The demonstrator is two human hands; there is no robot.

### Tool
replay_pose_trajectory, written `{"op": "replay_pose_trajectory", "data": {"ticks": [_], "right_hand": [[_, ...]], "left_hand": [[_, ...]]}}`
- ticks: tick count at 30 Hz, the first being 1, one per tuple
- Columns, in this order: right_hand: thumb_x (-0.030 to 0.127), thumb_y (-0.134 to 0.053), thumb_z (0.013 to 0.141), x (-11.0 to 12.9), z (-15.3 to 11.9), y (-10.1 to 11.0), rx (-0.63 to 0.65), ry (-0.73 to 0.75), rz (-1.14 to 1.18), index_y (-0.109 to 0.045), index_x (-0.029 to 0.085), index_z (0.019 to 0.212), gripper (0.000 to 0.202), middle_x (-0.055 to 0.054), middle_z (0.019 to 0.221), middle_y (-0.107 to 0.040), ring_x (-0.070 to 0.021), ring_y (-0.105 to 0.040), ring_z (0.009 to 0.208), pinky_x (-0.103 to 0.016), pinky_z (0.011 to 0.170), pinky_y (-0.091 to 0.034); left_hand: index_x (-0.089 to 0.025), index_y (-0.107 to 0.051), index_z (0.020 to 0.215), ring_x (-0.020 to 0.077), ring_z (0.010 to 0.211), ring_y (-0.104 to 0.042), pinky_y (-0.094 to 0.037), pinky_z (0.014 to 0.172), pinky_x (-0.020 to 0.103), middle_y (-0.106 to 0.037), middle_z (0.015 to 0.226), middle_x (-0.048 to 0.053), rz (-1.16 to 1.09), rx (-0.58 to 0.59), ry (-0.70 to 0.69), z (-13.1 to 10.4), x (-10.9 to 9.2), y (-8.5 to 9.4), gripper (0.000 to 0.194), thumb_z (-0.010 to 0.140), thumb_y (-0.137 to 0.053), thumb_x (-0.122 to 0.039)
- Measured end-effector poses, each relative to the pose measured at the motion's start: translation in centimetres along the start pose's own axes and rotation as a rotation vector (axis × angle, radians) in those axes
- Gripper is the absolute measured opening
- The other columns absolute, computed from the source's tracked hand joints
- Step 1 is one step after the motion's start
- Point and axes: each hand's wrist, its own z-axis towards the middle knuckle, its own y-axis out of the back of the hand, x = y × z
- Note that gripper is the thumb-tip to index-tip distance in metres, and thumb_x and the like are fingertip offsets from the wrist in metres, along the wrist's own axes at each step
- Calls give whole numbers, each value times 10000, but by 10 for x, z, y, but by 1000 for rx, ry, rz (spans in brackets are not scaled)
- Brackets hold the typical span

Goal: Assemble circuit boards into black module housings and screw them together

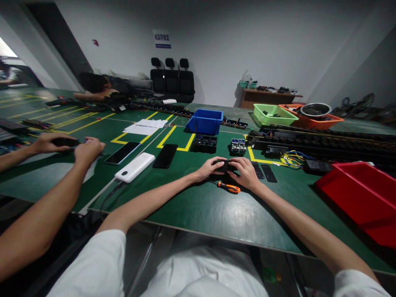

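Note:
My left hand [209,168] and my right hand [244,171] hold a small black box-like part [225,166] between them, just above the green tabletop. The fingers of both hands are closed on its two ends and cover much of it. Right below lies a screwdriver [229,187] with an orange and black handle. Beyond my hands stand a black module [204,143] and a smaller module with a silvery top [238,146]. Flat black plates [269,173] lie to the right of my right hand.
A co-worker's hands [88,148] hold a dark part at the left. Phones [166,156], a white power bank [135,167] and papers [145,126] lie between us. A blue bin [206,121] stands behind; a red bin [361,198] and long black assemblies [324,140] occupy the right.

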Motion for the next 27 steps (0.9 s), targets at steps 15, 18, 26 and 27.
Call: {"op": "replay_pose_trajectory", "data": {"ticks": [15, 18, 26, 27], "right_hand": [[265, -612, 834, 0, -1, 0, 2, -4, 1, -576, 215, 1125, 297, -105, 1149, -621, -269, -541, 1052, -440, 866, -453], [265, -610, 835, 0, -1, -1, 8, -6, 0, -574, 212, 1127, 299, -107, 1153, -619, -271, -539, 1052, -441, 864, -451], [261, -601, 838, 0, 0, 1, 14, -12, 5, -578, 214, 1129, 296, -108, 1157, -618, -272, -538, 1054, -443, 864, -452], [262, -601, 838, 1, 0, 1, 15, -12, 4, -579, 214, 1128, 295, -108, 1156, -618, -272, -539, 1054, -444, 863, -453]], "left_hand": [[-170, -581, 1161, 258, 1110, -553, -529, 891, 467, -540, 1221, 105, 21, -4, -5, 0, 1, 0, 425, 805, -633, -394], [-172, -579, 1162, 256, 1112, -552, -526, 895, 471, -535, 1229, 101, 20, -2, -1, 0, 1, 0, 421, 808, -629, -394], [-169, -576, 1167, 253, 1103, -557, -528, 892, 472, -547, 1217, 105, 19, -3, -1, 0, -1, 0, 434, 803, -635, -397], [-169, -576, 1167, 251, 1098, -560, -529, 891, 470, -547, 1218, 105, 17, -5, 1, 0, -1, 0, 436, 801, -637, -398]]}}
